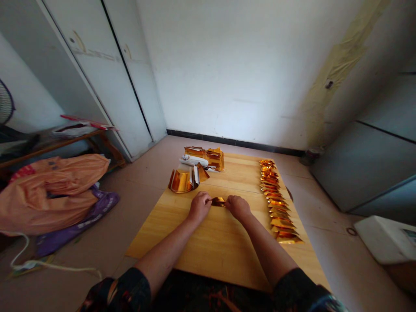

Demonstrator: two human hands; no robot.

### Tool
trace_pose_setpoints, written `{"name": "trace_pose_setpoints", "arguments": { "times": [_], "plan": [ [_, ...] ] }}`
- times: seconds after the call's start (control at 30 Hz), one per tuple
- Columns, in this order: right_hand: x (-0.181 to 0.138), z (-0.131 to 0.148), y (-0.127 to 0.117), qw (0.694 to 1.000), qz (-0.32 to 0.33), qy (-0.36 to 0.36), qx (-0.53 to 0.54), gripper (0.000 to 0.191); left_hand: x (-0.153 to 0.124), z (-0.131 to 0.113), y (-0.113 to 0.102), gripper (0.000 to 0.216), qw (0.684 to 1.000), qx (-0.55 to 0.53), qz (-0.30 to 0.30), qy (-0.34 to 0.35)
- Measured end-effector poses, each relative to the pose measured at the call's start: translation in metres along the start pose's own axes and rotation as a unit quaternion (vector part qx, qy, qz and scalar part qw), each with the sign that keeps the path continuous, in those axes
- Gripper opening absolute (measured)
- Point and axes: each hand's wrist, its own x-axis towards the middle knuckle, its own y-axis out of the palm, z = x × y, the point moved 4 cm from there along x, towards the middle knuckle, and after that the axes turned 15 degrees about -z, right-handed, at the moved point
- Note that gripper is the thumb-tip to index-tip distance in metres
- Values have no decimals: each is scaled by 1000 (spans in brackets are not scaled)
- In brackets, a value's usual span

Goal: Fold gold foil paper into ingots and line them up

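Note:
My left hand (199, 206) and my right hand (238, 207) are closed on opposite ends of a small folded piece of gold foil paper (218, 201), just above the wooden table (208, 242). Beyond my left hand, curved sheets of gold foil paper (182, 180) with white backs rest on the tabletop. Behind them sits a stack of gold and white paper (214, 158). Along the right side runs a long row of folded gold foil pieces (279, 203), overlapping one another. My fingertips are partly hidden by the curled hands.
A peach-coloured bag (55, 186) and a purple bag (81, 221) lie on the floor at left, near a white cord (61, 267). A low wooden bench (107, 143) stands by the wardrobe (97, 69). At right is a white box (386, 238).

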Motion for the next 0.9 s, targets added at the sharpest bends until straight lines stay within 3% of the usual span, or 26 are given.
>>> {"name": "trace_pose_setpoints", "arguments": {
  "times": [0.37, 0.9],
  "plan": [
    [3, -4, 2, 999, 12, 29, 21, 30, 0, 0, 8, 17, 999, 52, -12, -3],
    [17, -5, 0, 994, 44, 83, 61, 28, 11, -5, 11, 17, 982, 168, 79, -34]
  ]
}}
